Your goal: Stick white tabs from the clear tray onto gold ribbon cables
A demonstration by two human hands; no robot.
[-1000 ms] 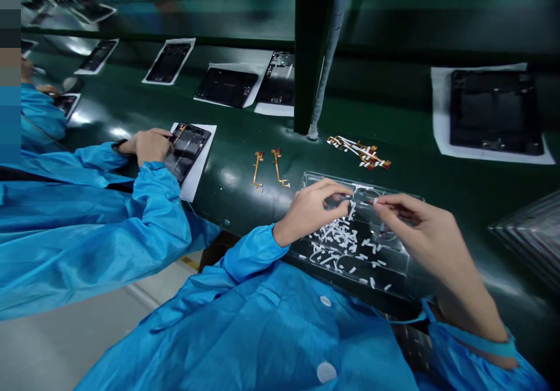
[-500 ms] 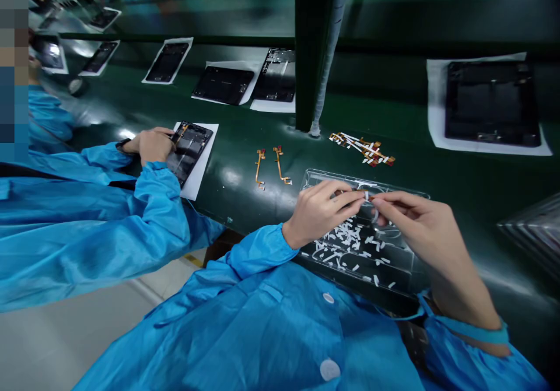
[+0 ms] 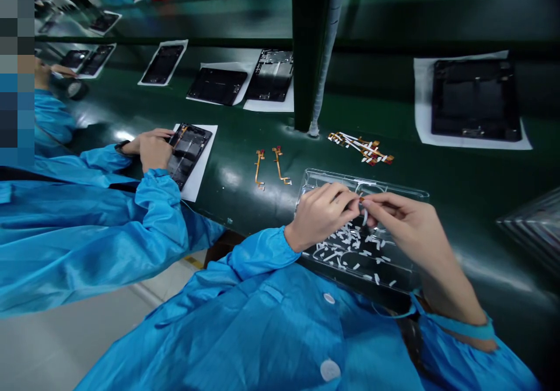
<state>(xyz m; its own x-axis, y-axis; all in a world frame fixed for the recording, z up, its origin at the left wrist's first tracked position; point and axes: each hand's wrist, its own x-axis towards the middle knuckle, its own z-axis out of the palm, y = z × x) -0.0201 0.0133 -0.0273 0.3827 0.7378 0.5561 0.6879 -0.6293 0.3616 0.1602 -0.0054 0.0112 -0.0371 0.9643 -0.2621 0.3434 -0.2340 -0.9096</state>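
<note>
Just over the clear plastic tray [image 3: 394, 188], my left hand [image 3: 321, 216] is closed in a pinch on a small orange flex cable [image 3: 361, 199], most of it hidden by the fingers. Thumb and index finger of my right hand [image 3: 406, 222] pinch the same cable from the other side, and the fingertips nearly meet. A curled white strip [image 3: 365, 217] hangs under the right fingertips. Many white scraps [image 3: 350, 236] lie in the tray. Two loose flex cables [image 3: 259, 169] rest left of it, and behind it is a pile of flex cables [image 3: 363, 147] with white strips.
At left, a co-worker's hands [image 3: 153, 149] work on an opened tablet [image 3: 192, 149] on white paper. More tablet bodies [image 3: 221, 86] lie along the back, one [image 3: 475, 102] at right. A post [image 3: 306, 58] rises behind the cables. Stacked clear trays [image 3: 534, 227] stand at far right.
My right hand has shifted slightly left, bringing the fingertips closer together. The white strip under them has moved left too. The white piece between the fingers no longer shows; a bit of orange cable does.
</note>
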